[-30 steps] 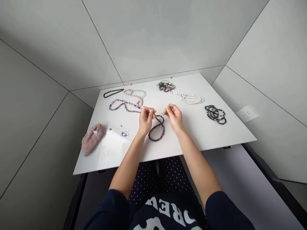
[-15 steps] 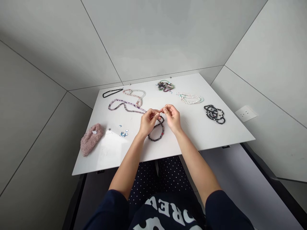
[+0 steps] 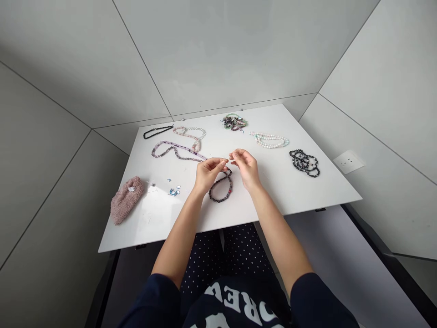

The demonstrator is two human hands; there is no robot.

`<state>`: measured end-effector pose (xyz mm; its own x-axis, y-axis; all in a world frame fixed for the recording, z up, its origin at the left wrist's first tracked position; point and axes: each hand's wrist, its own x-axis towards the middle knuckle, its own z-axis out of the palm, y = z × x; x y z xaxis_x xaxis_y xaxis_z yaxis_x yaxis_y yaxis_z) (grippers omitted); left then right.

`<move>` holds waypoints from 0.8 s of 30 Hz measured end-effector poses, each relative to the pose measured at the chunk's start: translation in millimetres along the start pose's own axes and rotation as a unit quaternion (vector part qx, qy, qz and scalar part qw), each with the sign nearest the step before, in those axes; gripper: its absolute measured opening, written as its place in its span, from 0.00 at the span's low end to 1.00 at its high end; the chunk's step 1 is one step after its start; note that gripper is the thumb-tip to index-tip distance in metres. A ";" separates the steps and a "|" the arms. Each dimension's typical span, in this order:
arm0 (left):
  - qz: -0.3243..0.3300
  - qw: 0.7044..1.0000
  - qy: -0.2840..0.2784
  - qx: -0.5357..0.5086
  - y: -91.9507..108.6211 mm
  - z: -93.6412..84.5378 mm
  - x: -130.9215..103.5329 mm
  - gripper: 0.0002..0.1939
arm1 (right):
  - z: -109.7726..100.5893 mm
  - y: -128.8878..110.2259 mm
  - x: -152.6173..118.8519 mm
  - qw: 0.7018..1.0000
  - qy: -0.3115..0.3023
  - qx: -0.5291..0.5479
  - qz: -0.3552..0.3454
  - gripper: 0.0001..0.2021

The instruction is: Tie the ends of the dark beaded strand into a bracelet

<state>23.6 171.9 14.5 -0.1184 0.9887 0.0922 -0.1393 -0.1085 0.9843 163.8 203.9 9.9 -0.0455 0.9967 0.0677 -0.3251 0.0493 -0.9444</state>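
Observation:
A strand of dark round beads [image 3: 220,200] with a red bead lies in a loop on the white table, its upper part curling up beneath my left fingers. My left hand [image 3: 206,174] is closed in a pinch just over that upper part and seems to grip the strand's end; its thread is too fine to see. Close by on the right, my right hand [image 3: 247,169] is also pinched, thumb against forefinger. Anything between those fingertips is too small to make out. A narrow gap separates the two hands' fingertips.
A purple-grey bead strand [image 3: 186,158] and a pink-and-clear one [image 3: 197,138] lie left, near a black strand [image 3: 150,136]. Mixed beads [image 3: 234,121], pale beads [image 3: 271,146] and black beads [image 3: 302,160] lie behind and right. A fuzzy pink pouch [image 3: 127,200] and blue scraps [image 3: 174,192] sit front left.
My hands have drawn slightly apart, the left shifting a little left, so the gap between the fingertips is wider. The whole view has shifted slightly.

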 end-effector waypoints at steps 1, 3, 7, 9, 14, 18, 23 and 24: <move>-0.004 1.000 0.003 -0.006 0.5 0.1 0.1 0.17 | -0.9 -0.6 0.2 1.000 0.010 0.000 0.002 0.13; -0.013 1.000 0.009 -0.019 1.5 -0.1 0.4 0.17 | -2.4 -1.0 0.6 1.000 0.023 -0.007 0.002 0.13; -0.024 0.998 0.027 -0.044 2.8 -1.2 1.1 0.17 | -1.9 0.3 -0.4 0.999 -0.035 -0.021 0.027 0.15; -0.016 0.998 0.039 -0.048 3.2 -1.7 1.4 0.17 | 0.2 0.9 -1.8 0.995 -0.092 -0.011 0.045 0.15; 0.004 0.998 0.053 -0.033 3.5 -1.7 1.1 0.17 | 4.2 2.1 -4.5 0.991 -0.116 0.028 0.065 0.18; 0.022 0.998 0.052 -0.009 3.6 -1.6 0.3 0.17 | 3.9 3.1 -4.6 0.991 -0.114 0.011 0.070 0.17; 0.038 0.998 0.043 0.017 3.6 -1.0 -0.9 0.17 | 3.6 4.7 -4.0 0.990 -0.122 0.003 0.070 0.19; 0.040 0.998 0.044 0.015 3.4 -1.0 -0.9 0.17 | 3.6 4.8 -3.8 0.990 -0.123 0.001 0.068 0.19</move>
<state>22.3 170.6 17.6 -0.2133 0.9639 0.1592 -0.0975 -0.1831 0.9782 159.0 200.1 6.3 -0.3177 0.9480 0.0173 -0.3022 -0.0839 -0.9495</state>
